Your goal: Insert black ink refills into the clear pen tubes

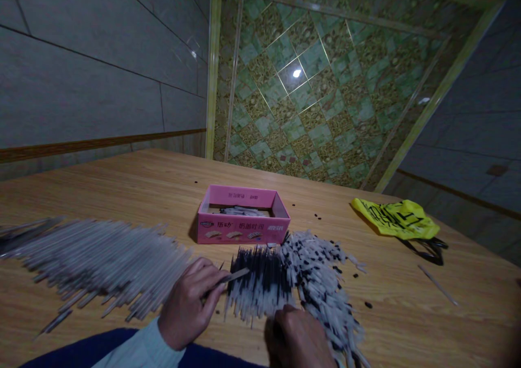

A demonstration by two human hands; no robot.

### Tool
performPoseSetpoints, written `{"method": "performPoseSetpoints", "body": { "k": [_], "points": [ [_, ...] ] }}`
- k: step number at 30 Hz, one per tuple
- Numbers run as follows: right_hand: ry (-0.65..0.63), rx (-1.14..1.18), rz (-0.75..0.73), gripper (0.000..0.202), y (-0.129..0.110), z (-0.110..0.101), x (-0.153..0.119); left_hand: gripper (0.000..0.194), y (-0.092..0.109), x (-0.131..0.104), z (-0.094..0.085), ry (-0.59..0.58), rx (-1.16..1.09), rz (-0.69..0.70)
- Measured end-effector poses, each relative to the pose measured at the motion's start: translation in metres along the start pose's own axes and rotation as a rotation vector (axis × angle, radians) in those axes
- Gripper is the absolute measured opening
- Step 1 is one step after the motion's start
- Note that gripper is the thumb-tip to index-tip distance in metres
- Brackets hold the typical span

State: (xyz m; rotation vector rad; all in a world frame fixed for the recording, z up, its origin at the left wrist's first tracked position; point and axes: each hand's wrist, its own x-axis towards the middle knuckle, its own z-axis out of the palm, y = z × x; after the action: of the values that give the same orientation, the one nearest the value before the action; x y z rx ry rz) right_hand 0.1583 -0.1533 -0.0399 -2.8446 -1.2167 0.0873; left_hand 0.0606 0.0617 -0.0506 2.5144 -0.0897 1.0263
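My left hand [191, 300] is closed around a thin flat grey strip [238, 275], whose tip points right over a row of thin dark-tipped sticks [260, 281]. At the near end of that row, my right hand [299, 332] is curled with its knuckles up; its fingertips and anything in them are hidden. A heap of short white tubes and black bits [321, 270] lies just beyond and right of my right hand. Left of my left hand spreads a wide layer of long pale sticks [109, 265].
An open pink box [242, 231] with some white pieces inside stands behind the dark-tipped sticks. On the right are a crumpled yellow bag [396, 219], a black strap [433, 254] and one loose stick [437, 285]. Small black bits dot the wooden table [163, 178].
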Motion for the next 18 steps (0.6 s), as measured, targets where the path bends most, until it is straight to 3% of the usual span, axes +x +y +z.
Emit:
{"method": "performPoseSetpoints", "body": {
  "k": [5, 12, 18],
  "points": [
    [0.037, 0.025, -0.025, 0.014, 0.001, 0.004, 0.001, 0.022, -0.001, -0.001, 0.0, -0.027, -0.008, -0.012],
    [0.017, 0.158, 0.024, 0.017, 0.005, -0.017, 0.004, 0.024, -0.001, 0.0, 0.0, -0.061, -0.023, -0.014],
    [-0.061, 0.19, -0.025, 0.013, -0.001, -0.001, 0.007, 0.025, 0.001, 0.0, 0.0, -0.061, -0.031, -0.013]
  ]
}}
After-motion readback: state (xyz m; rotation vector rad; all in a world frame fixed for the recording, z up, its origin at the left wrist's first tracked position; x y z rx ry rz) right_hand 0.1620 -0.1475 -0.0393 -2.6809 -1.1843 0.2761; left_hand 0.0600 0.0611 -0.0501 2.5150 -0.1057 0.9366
